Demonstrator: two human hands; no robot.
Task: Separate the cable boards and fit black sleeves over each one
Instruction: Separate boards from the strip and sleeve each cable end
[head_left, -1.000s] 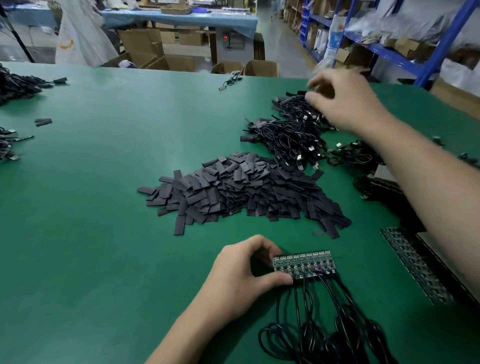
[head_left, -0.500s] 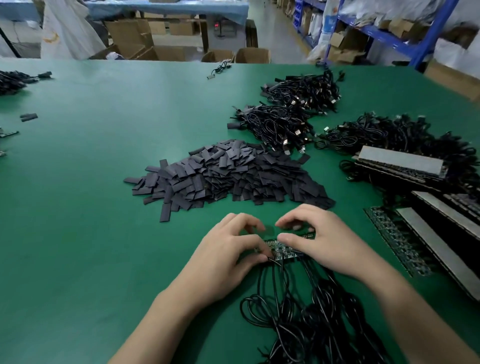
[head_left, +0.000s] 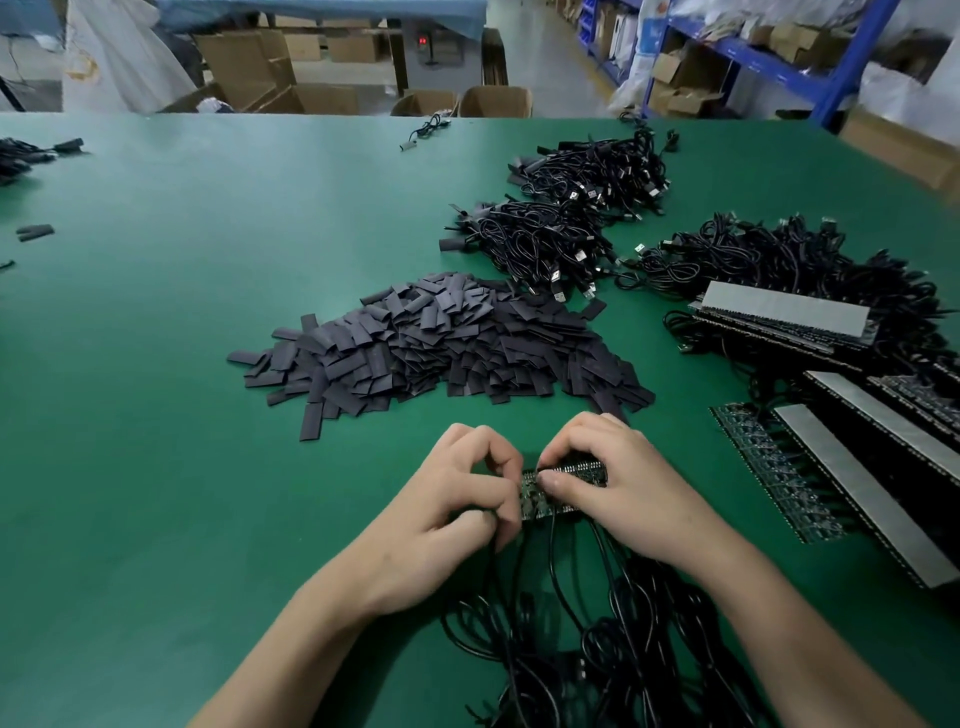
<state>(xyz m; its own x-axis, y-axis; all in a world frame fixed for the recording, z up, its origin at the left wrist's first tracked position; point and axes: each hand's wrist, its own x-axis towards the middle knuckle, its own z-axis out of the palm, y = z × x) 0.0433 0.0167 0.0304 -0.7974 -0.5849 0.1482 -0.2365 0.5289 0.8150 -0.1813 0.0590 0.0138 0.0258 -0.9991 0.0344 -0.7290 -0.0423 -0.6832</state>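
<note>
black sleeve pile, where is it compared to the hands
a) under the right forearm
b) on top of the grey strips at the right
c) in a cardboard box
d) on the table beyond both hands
D: the pile of black sleeves lies on the green table, farther from the camera than the left hand and right hand, which grip the board strip.

A single head-worn camera looks forward and down, close over the green surface (head_left: 156, 467), shelving (head_left: 779, 67) beyond.
</note>
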